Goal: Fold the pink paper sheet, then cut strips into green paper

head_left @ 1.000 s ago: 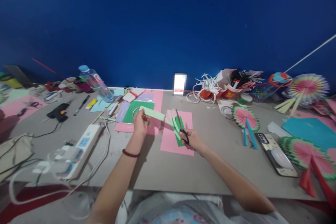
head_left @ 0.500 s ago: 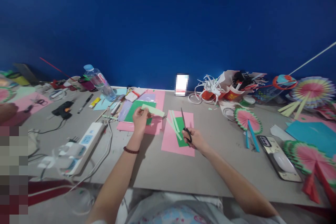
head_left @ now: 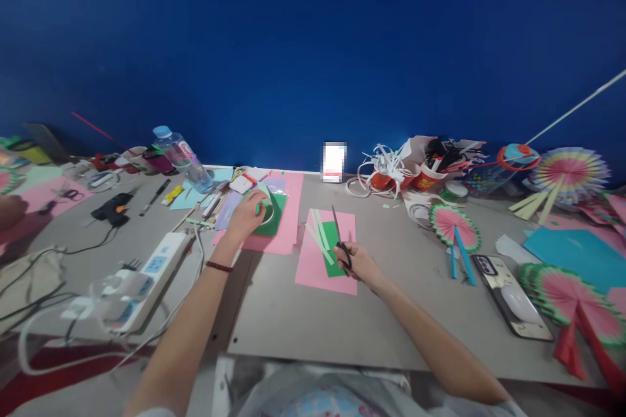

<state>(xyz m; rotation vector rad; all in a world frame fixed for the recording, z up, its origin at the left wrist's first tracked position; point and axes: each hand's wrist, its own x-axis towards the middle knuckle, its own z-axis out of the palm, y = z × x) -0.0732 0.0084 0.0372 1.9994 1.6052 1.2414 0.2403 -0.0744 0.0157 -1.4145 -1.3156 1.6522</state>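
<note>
My left hand (head_left: pixel 247 214) is over a plastic-wrapped stack of green paper (head_left: pixel 276 216), fingers curled. They are closed on a pale green paper strip (head_left: pixel 265 189), mostly hidden by the hand. A whitish ring (head_left: pixel 269 214), perhaps a roll of tape, shows beside the fingertips; whether they touch it I cannot tell. My right hand (head_left: pixel 359 260) grips black-handled scissors (head_left: pixel 345 251), blades pointing away from me. Beneath the scissors lie a pink sheet (head_left: pixel 306 270), a green paper piece (head_left: pixel 336 267) and several pale green strips (head_left: pixel 320 234).
A white power strip (head_left: pixel 156 273), glue gun (head_left: pixel 113 210) and tilted water bottle (head_left: pixel 188 159) are left. To the right are red cups (head_left: pixel 430 179), paper fans (head_left: pixel 454 225) and a phone (head_left: pixel 499 280) with a mouse (head_left: pixel 519 303) on it. Another person's hand (head_left: pixel 12 212) shows far left.
My left hand has moved left and turned, so less of the pale green strip shows. The right hand stays by the pink sheet with the scissors. The view has shifted slightly.
</note>
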